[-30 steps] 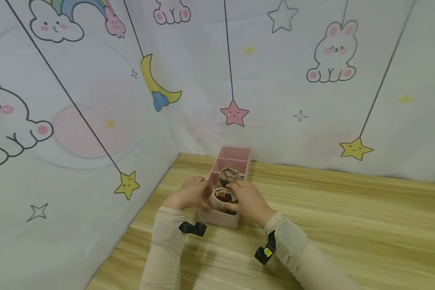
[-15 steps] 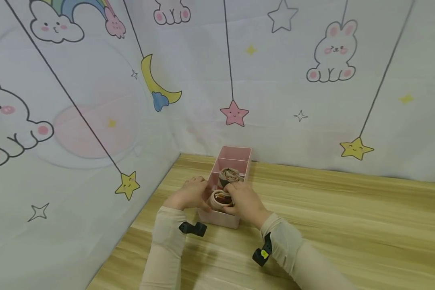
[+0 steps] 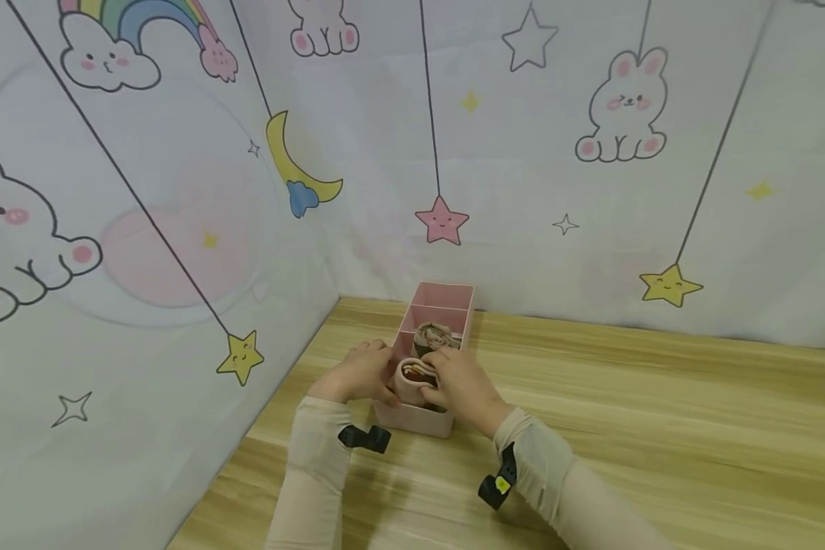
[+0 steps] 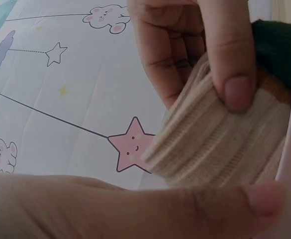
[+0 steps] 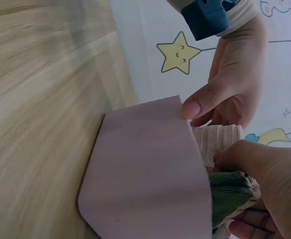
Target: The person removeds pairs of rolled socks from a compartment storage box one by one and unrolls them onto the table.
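Note:
A rolled sock [image 3: 408,389] with a beige ribbed cuff stands in the nearest compartment of a pink divided storage box [image 3: 415,418]. My right hand [image 3: 464,386] pinches the sock's right side between thumb and fingers. In the right wrist view, a green part of the sock [image 5: 227,195] shows above the box edge, under that hand. My left hand [image 3: 359,373] holds the box's left side, its thumb [image 5: 200,103] at the near corner. Its other fingertips are partly hidden. Ribbing on the cuff [image 4: 210,137] fills the middle of the left wrist view.
Behind it, another rolled sock [image 3: 435,336] in beige and dark green sits in the box. Farther back, box compartments [image 3: 443,296] show bare pink walls. The wood-grain table [image 3: 626,428] meets a white printed cloth [image 3: 522,260] at the back and left.
The front sock's opening has become narrower under my right fingers, and its cuff sits slightly more upright. My left hand keeps its place. The head view has tilted up slightly.

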`<state>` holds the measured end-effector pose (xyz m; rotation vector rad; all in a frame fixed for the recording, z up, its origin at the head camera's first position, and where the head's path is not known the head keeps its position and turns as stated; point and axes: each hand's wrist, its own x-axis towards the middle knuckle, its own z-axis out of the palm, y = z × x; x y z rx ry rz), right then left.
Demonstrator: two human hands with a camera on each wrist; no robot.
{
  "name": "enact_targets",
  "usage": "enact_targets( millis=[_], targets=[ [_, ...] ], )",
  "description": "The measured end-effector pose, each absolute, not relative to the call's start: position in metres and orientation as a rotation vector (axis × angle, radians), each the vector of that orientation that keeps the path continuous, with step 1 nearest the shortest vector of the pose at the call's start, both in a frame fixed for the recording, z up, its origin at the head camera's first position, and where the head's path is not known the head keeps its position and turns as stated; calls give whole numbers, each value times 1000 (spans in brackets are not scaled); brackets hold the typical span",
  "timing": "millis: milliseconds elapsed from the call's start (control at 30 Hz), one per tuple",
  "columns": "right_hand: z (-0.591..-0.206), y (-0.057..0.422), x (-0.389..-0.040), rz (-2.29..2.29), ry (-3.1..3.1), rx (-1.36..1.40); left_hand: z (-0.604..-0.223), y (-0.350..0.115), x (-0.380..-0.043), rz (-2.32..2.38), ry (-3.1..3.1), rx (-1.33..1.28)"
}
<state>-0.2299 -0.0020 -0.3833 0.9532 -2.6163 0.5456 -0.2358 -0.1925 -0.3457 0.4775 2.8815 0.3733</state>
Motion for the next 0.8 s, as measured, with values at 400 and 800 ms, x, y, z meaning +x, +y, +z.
enact_targets(
  millis=[400, 800],
  targets=[
    [-363, 12, -223, 563, -2426, 913, -348, -194, -236, 377, 2885, 546],
    [-344, 34, -213, 581, -2415, 831, -334, -187, -226, 422, 2961, 713]
  ],
)
